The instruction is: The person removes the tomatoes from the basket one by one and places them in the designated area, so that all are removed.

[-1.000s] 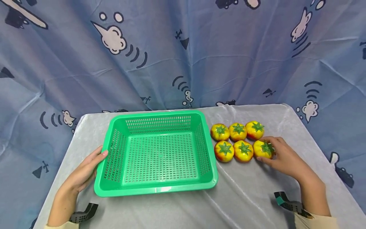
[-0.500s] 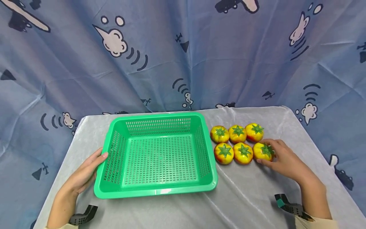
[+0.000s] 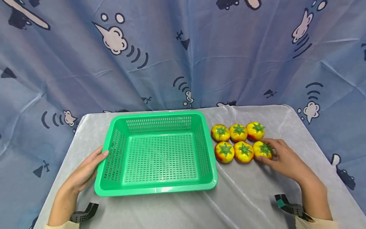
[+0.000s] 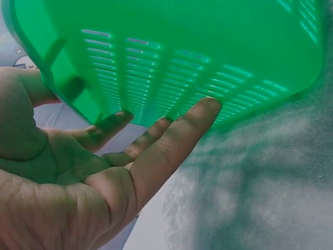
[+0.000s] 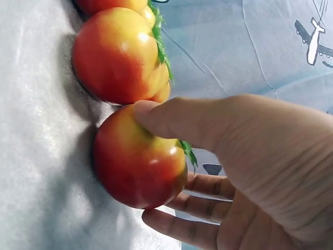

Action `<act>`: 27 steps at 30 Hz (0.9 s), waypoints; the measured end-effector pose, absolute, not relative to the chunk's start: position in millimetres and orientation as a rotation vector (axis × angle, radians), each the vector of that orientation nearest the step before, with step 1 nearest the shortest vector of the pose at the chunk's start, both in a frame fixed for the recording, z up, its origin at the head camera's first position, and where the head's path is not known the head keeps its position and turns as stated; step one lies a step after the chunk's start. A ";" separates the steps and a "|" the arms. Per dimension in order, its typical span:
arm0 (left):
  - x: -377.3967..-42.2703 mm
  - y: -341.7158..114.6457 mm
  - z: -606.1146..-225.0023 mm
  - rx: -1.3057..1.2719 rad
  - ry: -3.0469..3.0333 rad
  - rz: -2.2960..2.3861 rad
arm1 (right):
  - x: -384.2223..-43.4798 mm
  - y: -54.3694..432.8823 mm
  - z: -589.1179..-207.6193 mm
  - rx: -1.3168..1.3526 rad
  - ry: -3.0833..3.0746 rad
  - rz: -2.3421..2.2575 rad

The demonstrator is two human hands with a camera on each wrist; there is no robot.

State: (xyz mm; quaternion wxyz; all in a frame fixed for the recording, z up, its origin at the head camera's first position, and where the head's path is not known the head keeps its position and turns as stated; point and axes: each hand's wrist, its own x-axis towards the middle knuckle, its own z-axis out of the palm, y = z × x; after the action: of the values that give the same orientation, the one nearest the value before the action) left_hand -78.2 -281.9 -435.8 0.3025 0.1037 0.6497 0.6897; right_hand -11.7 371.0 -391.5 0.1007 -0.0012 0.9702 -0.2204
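Note:
A green plastic basket (image 3: 160, 159) with slotted walls lies on the table. My left hand (image 3: 85, 171) holds it by its left side, thumb over the rim and fingers along the outer wall; the left wrist view shows those fingers (image 4: 171, 146) spread below the slots. At the right, glossy yellow-red tomatoes with green star-shaped leaves stand in two rows of three. My right hand (image 3: 286, 159) grips the right-end tomato (image 3: 262, 150) of the near row. In the right wrist view the thumb (image 5: 171, 120) presses on one side of this tomato (image 5: 138, 161), other fingers opposite.
Beside the held one are the middle tomato (image 3: 243, 152) and the left tomato (image 3: 224, 152) of the near row, close to the basket's right rim. The far row's right tomato (image 3: 255, 130) stands just behind. A blue patterned curtain (image 3: 183, 57) hangs behind the grey-covered table (image 3: 183, 210).

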 end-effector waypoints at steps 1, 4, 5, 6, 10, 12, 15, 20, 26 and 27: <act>-78.2 -281.0 -435.9 0.272 1.733 1.824 | -12.0 370.8 -391.1 0.002 2.869 -0.647; -77.1 -279.2 -436.5 0.269 1.755 1.821 | -11.9 371.2 -390.5 -0.001 2.875 -0.648; -76.4 -278.7 -436.6 0.265 1.764 1.819 | -11.5 371.5 -390.2 -0.003 2.878 -0.649; -75.6 -278.3 -436.5 0.263 1.775 1.815 | -11.1 371.9 -389.9 -0.004 2.878 -0.652; -72.8 -276.6 -436.0 0.246 1.810 1.806 | -8.3 373.8 -388.9 -0.010 2.872 -0.673; -71.6 -275.5 -436.0 0.236 1.829 1.808 | -7.5 374.4 -388.2 -0.007 2.863 -0.686; -71.1 -272.1 -436.6 0.206 1.864 1.809 | -4.0 376.2 -387.2 0.010 2.855 -0.705; -69.7 -269.6 -437.4 0.127 1.931 1.805 | -0.8 376.4 -382.5 0.029 2.889 -0.732; -68.7 -269.0 -439.0 0.086 1.945 1.830 | 3.6 375.8 -374.5 -0.013 3.015 -0.765; -68.2 -268.5 -439.2 0.083 1.947 1.830 | 4.8 376.2 -373.4 -0.016 3.034 -0.770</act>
State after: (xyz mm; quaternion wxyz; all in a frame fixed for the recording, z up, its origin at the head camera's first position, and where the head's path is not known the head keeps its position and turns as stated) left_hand -68.2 -268.5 -439.2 0.2322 0.0303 0.7084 0.6658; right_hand 4.8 376.2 -373.4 0.0055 -0.0051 0.9692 -0.2461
